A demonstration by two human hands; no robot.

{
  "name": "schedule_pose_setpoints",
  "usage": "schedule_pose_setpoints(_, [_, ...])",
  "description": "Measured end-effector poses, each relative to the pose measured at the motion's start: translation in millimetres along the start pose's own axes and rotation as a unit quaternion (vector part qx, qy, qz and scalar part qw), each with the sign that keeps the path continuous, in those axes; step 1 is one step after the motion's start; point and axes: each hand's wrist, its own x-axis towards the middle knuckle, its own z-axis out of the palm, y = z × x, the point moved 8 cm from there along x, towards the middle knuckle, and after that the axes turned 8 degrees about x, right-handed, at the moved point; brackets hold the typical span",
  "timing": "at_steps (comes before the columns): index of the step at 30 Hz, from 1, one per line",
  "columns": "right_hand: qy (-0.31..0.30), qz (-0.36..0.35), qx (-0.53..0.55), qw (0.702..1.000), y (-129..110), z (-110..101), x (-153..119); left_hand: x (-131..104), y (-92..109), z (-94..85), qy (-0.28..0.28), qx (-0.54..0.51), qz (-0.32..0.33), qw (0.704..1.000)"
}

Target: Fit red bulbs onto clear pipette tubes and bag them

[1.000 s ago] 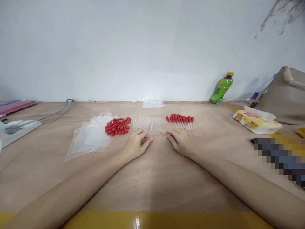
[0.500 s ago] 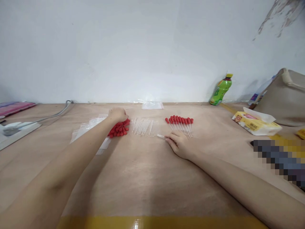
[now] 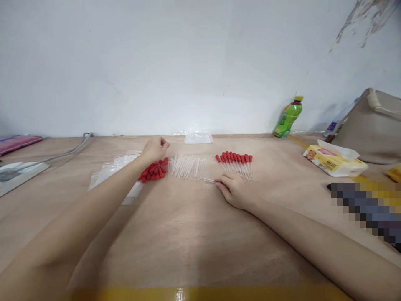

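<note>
My left hand [image 3: 156, 149] is just behind the pile of red rubber bulbs [image 3: 153, 170], its fingers curled into a pinch; whatever is between them is too small to make out. My right hand [image 3: 233, 190] pinches a clear glass dropper tube [image 3: 209, 180], whose free end points left. Between the hands lies a heap of similar clear tubes [image 3: 188, 166]. Behind my right hand, several droppers with red bulbs [image 3: 234, 157] are lined up side by side, bulbs toward the wall.
Clear plastic bags [image 3: 108, 169] lie under and beside my left forearm, another bag [image 3: 198, 138] by the wall. A green bottle [image 3: 288, 119] leans at the back right, near a tissue pack [image 3: 335, 161] and a beige bag [image 3: 369, 129]. A grey cable [image 3: 67, 154] runs at left.
My left hand has risen slightly off the red bulbs, its fingertips now showing in a pinch. My right hand keeps hold of the tube in nearly the same place.
</note>
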Motion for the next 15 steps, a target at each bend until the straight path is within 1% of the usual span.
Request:
schedule_pose_setpoints(1, [0.0,0.0,0.001,1.0,-0.7,-0.4,0.3,-12.6,9.3,-5.2,0.034,-0.078,0.052,0.995])
schedule_pose_setpoints(2, [0.002,-0.001,0.002,1.0,-1.2,-0.9,0.6,-27.1,18.3,-6.0,0.04,-0.161,0.101,0.981])
schedule_pose_setpoints(3, [0.005,-0.001,0.002,1.0,-1.6,-1.5,0.8,-41.9,24.6,-4.4,0.035,-0.228,0.131,0.964])
schedule_pose_setpoints(5, [0.01,0.0,0.003,1.0,-1.9,-2.1,1.2,-70.5,36.3,3.8,0.003,-0.322,0.167,0.932])
schedule_pose_setpoints(6, [0.011,0.0,0.003,1.0,-1.8,-2.1,1.2,-83.4,42.8,10.4,-0.029,-0.363,0.18,0.914])
schedule_pose_setpoints(8, [0.012,0.0,0.003,1.0,-1.2,-1.9,1.1,-104.1,52.4,23.8,-0.092,-0.434,0.174,0.879])
schedule_pose_setpoints(10, [0.013,-0.002,0.0,1.0,-1.0,-1.7,0.7,-116.7,55.9,36.5,-0.137,-0.474,0.13,0.86])
schedule_pose_setpoints(13, [0.018,-0.005,-0.004,1.0,-3.7,-2.1,0.6,-125.7,57.2,48.8,-0.169,-0.5,0.075,0.846])
schedule_pose_setpoints(15, [0.019,-0.006,-0.006,1.0,-8.4,-1.8,1.2,-127.9,59.5,52.3,-0.181,-0.511,0.069,0.838])
